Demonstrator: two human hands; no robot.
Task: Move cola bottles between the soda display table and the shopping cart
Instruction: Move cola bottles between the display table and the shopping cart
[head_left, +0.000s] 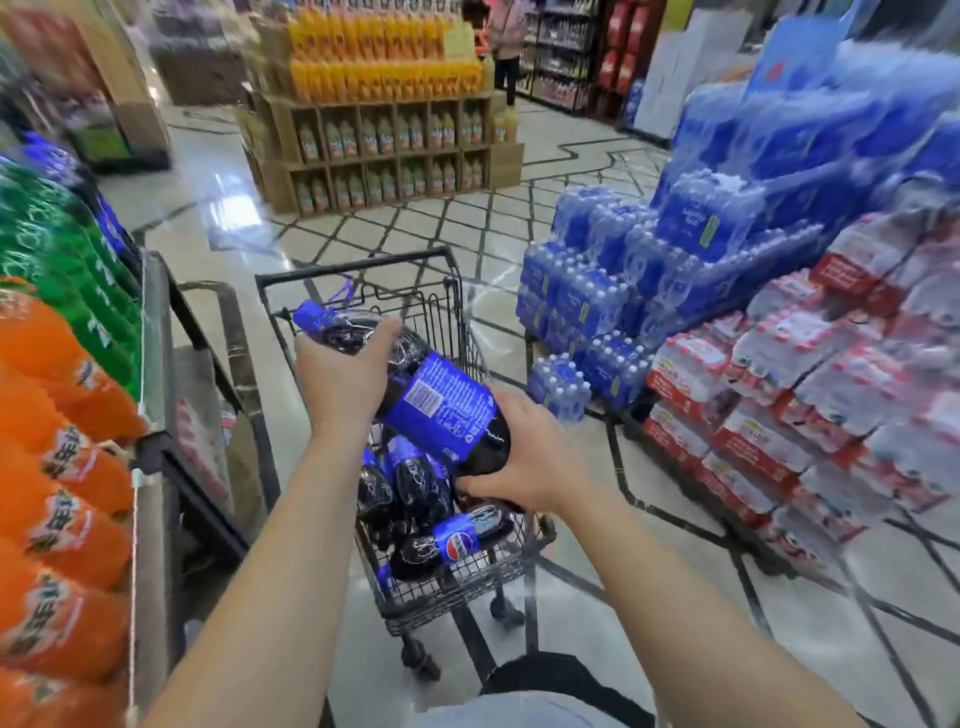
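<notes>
A large cola bottle (441, 405) with a blue label and blue cap lies tilted above the shopping cart (363, 275), cap toward the far left. My left hand (345, 379) grips its upper part near the neck. My right hand (524, 462) holds its dark bottom end. Inside the cart's wire basket lie several more cola bottles (415, 493), one with its blue label (457, 543) facing up. The soda display table (156, 332) runs along the left, loaded with orange bottles (57, 467) and green bottles (67, 260).
Stacked shrink-wrapped water packs, blue (649, 280) and red-labelled (810, 395), fill the right side close to the cart. A juice display (384, 130) stands ahead across the tiled floor, with a person (506, 47) behind it. Open floor lies between cart and juice display.
</notes>
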